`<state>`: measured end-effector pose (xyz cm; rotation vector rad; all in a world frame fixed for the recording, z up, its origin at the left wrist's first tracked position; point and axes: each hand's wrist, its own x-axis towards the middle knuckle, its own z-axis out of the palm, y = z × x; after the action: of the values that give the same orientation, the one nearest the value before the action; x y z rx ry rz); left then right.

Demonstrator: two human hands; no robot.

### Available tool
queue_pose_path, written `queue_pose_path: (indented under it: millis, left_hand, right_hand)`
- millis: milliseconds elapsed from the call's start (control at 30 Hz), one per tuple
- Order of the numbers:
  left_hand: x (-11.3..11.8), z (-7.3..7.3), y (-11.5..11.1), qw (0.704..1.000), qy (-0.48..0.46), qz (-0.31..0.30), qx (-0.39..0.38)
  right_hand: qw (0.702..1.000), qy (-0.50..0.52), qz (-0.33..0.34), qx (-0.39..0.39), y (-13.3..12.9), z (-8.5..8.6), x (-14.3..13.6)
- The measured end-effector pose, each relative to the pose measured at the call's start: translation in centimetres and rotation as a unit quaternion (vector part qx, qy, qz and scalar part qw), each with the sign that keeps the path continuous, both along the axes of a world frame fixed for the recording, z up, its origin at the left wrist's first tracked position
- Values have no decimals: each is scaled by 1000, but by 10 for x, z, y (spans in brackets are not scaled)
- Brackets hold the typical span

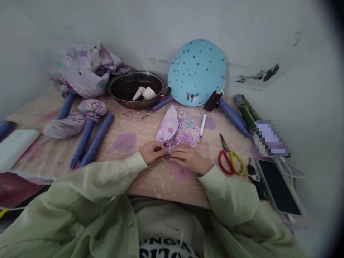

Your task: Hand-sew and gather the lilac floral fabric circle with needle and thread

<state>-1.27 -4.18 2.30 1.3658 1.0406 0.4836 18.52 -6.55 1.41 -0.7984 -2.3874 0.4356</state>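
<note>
L hand point(153, 152): fingertips pinched on floral cloth point(188, 129), nr edge.
R hand point(189, 158): fingers bent at same edge, just beside L hand; grip hidden, can't tell.
Scissors point(228, 149): R of R hand, blades pointing away.
Floral cloth: on table point(158, 184), mostly beyond hands; paler, dark-edged part at L.
Marker point(203, 124): just R of cloth.
Pan point(131, 104): farther, L; 2 pale items point(149, 94) inside.
Blue disc point(197, 71): upright nr wall point(150, 32).
</note>
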Motion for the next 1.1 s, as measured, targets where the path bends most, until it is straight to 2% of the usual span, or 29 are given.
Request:
queue_pose_path:
  millis: [133, 300, 600, 900, 1100]
  left_hand:
    - [-1, -2, -2, 999, 21, -9, 32]
    - [-3, -2, -4, 991, 66, -7, 118]
    - [-5, 3, 8, 937, 192, 7, 293]
    - [-6, 0, 20, 889, 262, 22, 374]
    - [-4, -1, 25, 883, 235, 36, 406]
  right_hand:
    - [998, 57, -27, 12, -7, -2, 4]
    - [990, 123, -59, -16, -17, -2, 6]
    - [979, 151, -63, -117, -32, 5, 15]
    - [968, 146, -49, -200, -46, 8, 19]
    - [963, 151, -42, -217, -50, 3, 21]
